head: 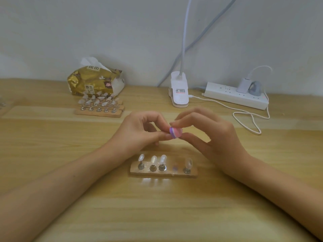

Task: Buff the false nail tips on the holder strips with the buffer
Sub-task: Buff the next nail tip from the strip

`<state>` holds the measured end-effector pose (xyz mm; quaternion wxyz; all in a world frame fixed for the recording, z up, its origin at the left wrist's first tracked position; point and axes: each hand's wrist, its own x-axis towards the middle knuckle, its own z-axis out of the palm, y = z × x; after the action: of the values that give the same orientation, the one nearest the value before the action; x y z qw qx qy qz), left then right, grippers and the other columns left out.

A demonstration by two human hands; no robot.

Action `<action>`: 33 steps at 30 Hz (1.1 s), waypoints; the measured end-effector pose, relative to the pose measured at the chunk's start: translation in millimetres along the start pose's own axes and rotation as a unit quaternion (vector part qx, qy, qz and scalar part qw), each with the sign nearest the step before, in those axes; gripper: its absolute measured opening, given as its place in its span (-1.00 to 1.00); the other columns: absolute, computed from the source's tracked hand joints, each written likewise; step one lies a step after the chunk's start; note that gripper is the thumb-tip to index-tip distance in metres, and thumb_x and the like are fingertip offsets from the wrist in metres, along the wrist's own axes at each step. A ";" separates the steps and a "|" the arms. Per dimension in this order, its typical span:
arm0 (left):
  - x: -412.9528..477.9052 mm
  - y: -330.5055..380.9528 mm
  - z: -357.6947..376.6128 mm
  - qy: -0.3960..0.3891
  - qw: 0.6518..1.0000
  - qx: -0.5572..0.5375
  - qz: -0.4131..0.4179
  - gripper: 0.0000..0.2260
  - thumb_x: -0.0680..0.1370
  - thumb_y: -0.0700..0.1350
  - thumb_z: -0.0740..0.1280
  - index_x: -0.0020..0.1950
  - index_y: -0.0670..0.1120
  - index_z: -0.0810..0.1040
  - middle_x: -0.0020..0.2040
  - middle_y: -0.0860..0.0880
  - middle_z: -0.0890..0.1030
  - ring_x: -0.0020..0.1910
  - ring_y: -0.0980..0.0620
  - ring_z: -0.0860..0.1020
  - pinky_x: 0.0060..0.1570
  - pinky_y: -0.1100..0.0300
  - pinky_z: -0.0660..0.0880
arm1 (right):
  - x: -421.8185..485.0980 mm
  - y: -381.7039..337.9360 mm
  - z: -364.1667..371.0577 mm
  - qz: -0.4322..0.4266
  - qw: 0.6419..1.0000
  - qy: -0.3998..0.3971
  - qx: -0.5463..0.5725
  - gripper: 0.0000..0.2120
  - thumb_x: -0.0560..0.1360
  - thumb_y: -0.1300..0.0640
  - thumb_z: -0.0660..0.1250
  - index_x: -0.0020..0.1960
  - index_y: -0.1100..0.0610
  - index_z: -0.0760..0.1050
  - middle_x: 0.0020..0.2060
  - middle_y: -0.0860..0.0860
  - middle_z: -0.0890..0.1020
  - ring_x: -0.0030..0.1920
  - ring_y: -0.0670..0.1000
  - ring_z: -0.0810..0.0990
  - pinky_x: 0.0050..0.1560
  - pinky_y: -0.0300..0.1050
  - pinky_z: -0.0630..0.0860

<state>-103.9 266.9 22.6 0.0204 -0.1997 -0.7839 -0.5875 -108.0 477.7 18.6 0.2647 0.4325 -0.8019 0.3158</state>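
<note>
Head view, listed left to right.

Rear left of wooden table [174,215]: gold tissue pack [90,81]. Directly in front of it: stacked holder strips [97,113], loaded with rows of rear nail tips [97,100]. Finish of these: cannot tell at this range.

Centre left: left hand [139,130]. Curls fingers; closes thumb and forefinger together against left face of buffer. Hides pinched item from view; judged to be lifted nail tip from vacant seat below.

Centre, nearest: near holder strip [136,172], flat on table under both hands, untouched. Carries four standing nail tips [153,159] on metal pegs: three at left, one at far right. Shows one vacant seat [174,168] between third and last.

Centre, raised off table: buffer [175,132], pink-and-purple layered block, between both hands.

Centre right: right hand [209,135]. Pinches buffer, forefinger on top, thumb beneath; other fingers loosely curled.

Rear right: white clip lamp [179,91], power strip [236,95], loose white cable [250,119].

Status, as judgement only: buffing under way on one tip of near strip. Outstanding: reseat that tip, treat any unbuffed neighbours, then proceed to stacked strips if not yet done. Count of finished tips: cannot tell.
</note>
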 end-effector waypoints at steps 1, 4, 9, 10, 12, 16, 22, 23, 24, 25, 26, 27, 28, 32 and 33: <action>-0.1 -0.6 -0.2 0.001 1.000 0.000 0.002 -0.86 0.35 -0.20 0.55 -0.30 -0.03 0.62 -0.32 0.07 0.64 -0.43 0.12 0.53 -0.30 0.30 0.50 | 0.4 0.6 0.6 0.015 1.000 -0.010 0.002 -0.90 0.50 0.31 0.48 -0.01 0.22 0.60 -0.03 -0.01 0.64 0.01 -0.06 0.62 0.06 -0.16 0.54; -0.1 -0.1 1.0 -0.002 1.000 0.002 0.007 -0.85 0.37 -0.23 0.55 -0.29 -0.06 0.61 -0.30 0.08 0.64 -0.44 0.11 0.53 -0.30 0.31 0.50 | 1.7 1.0 -3.4 0.062 0.998 0.008 0.023 -0.90 0.50 0.27 0.47 -0.01 0.23 0.60 -0.06 0.01 0.65 -0.01 -0.06 0.63 0.06 -0.06 0.56; 0.6 -0.9 0.9 -0.017 0.999 0.033 0.025 -0.82 0.37 -0.29 0.55 -0.28 -0.07 0.60 -0.35 0.14 0.62 -0.47 0.13 0.50 -0.36 0.34 0.44 | 3.0 -2.1 -0.6 0.040 0.999 -0.018 0.027 -0.91 0.52 0.27 0.45 0.02 0.22 0.61 -0.06 0.03 0.64 -0.01 -0.02 0.63 0.05 -0.10 0.55; 0.7 -1.1 1.0 -0.016 0.999 0.031 0.022 -0.82 0.37 -0.28 0.55 -0.28 -0.08 0.60 -0.36 0.14 0.61 -0.48 0.14 0.50 -0.35 0.35 0.45 | 3.0 -0.3 -1.8 0.057 0.998 -0.018 0.030 -0.92 0.53 0.28 0.45 0.02 0.22 0.61 -0.07 0.02 0.65 -0.01 -0.02 0.63 0.05 -0.06 0.55; 0.9 -0.4 1.8 -0.016 0.999 0.025 0.020 -0.81 0.37 -0.27 0.55 -0.30 -0.05 0.59 -0.36 0.15 0.61 -0.48 0.14 0.50 -0.34 0.35 0.44 | 1.9 0.3 -3.8 0.057 0.998 0.008 0.028 -0.88 0.51 0.28 0.47 0.04 0.23 0.61 -0.06 0.03 0.65 0.00 -0.02 0.63 0.08 -0.07 0.56; 0.5 -0.1 1.8 -0.024 0.999 0.032 0.022 -0.80 0.37 -0.26 0.55 -0.30 -0.03 0.59 -0.35 0.14 0.61 -0.49 0.14 0.49 -0.36 0.33 0.43 | -1.0 1.8 -1.1 0.053 0.998 -0.036 0.015 -0.90 0.49 0.32 0.47 0.00 0.25 0.60 -0.03 -0.01 0.65 0.02 -0.07 0.61 0.09 -0.14 0.53; 0.1 0.8 1.7 -0.034 0.998 0.041 0.022 -0.82 0.37 -0.29 0.55 -0.28 -0.09 0.60 -0.37 0.15 0.60 -0.49 0.14 0.48 -0.37 0.36 0.42 | 1.8 -1.0 1.6 0.055 0.998 -0.022 0.030 -0.92 0.52 0.27 0.45 0.00 0.20 0.57 -0.07 -0.01 0.64 0.00 -0.08 0.61 0.07 -0.25 0.50; 0.1 0.9 1.8 -0.035 0.998 0.041 0.021 -0.83 0.36 -0.28 0.55 -0.28 -0.09 0.60 -0.36 0.14 0.61 -0.49 0.13 0.49 -0.37 0.34 0.43 | 1.3 -0.1 1.5 0.075 0.996 -0.039 0.033 -0.93 0.53 0.26 0.44 -0.01 0.20 0.58 -0.08 -0.03 0.64 0.00 -0.10 0.61 0.05 -0.25 0.49; -0.3 0.9 1.8 -0.033 0.999 0.036 0.018 -0.84 0.36 -0.26 0.55 -0.28 -0.09 0.60 -0.35 0.12 0.62 -0.48 0.13 0.49 -0.36 0.33 0.44 | 0.6 0.6 0.4 0.090 0.994 -0.041 0.039 -0.94 0.53 0.26 0.44 -0.01 0.20 0.58 -0.08 -0.04 0.65 0.00 -0.10 0.61 0.05 -0.22 0.51; -0.3 0.9 2.1 -0.030 0.999 0.033 0.017 -0.84 0.36 -0.26 0.55 -0.28 -0.09 0.60 -0.34 0.11 0.63 -0.48 0.13 0.50 -0.35 0.33 0.45 | 0.3 0.6 -0.8 0.089 0.995 -0.022 0.043 -0.93 0.53 0.25 0.44 0.00 0.21 0.58 -0.08 -0.03 0.65 0.00 -0.09 0.62 0.06 -0.17 0.54; -0.2 0.9 2.1 -0.028 0.999 0.032 0.018 -0.84 0.37 -0.27 0.55 -0.28 -0.09 0.60 -0.33 0.10 0.63 -0.48 0.13 0.50 -0.35 0.33 0.45 | 0.9 -0.3 -2.0 0.072 0.996 0.001 0.043 -0.91 0.52 0.25 0.44 0.01 0.22 0.58 -0.07 -0.01 0.65 0.02 -0.07 0.63 0.09 -0.14 0.55; -0.1 0.8 2.0 -0.026 0.999 0.035 0.016 -0.83 0.38 -0.28 0.54 -0.28 -0.09 0.60 -0.34 0.09 0.63 -0.48 0.12 0.50 -0.35 0.33 0.45 | 1.2 -0.9 -2.3 0.046 0.998 0.011 0.035 -0.90 0.52 0.26 0.44 0.01 0.24 0.57 -0.05 0.01 0.64 0.03 -0.05 0.63 0.11 -0.14 0.56; 0.2 0.2 1.9 -0.026 0.999 0.040 0.016 -0.82 0.38 -0.29 0.54 -0.29 -0.09 0.59 -0.36 0.09 0.62 -0.49 0.12 0.49 -0.36 0.33 0.43 | 0.9 -1.4 -1.4 0.030 0.999 0.001 0.026 -0.90 0.51 0.28 0.44 0.01 0.24 0.57 -0.04 0.01 0.63 0.03 -0.04 0.61 0.10 -0.16 0.55; -0.1 -0.2 2.1 -0.026 0.999 0.036 0.009 -0.82 0.39 -0.26 0.54 -0.29 -0.08 0.58 -0.41 0.12 0.58 -0.50 0.16 0.49 -0.35 0.38 0.43 | -0.4 1.1 -2.4 0.074 0.996 -0.040 0.027 -0.89 0.50 0.34 0.45 -0.01 0.23 0.57 -0.06 -0.01 0.64 0.01 -0.05 0.60 0.08 -0.06 0.53; -0.2 0.0 1.8 -0.024 0.999 0.035 0.008 -0.82 0.39 -0.27 0.54 -0.29 -0.08 0.58 -0.40 0.12 0.59 -0.50 0.15 0.49 -0.34 0.38 0.43 | 0.0 0.1 -2.5 0.061 0.998 -0.013 0.027 -0.89 0.50 0.33 0.45 0.00 0.23 0.57 -0.05 0.01 0.64 0.03 -0.05 0.60 0.10 -0.10 0.53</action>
<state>-103.4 268.5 21.9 0.0130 -0.2192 -0.8027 -0.5545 -107.8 479.6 20.2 0.2231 0.3941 -0.8214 0.3467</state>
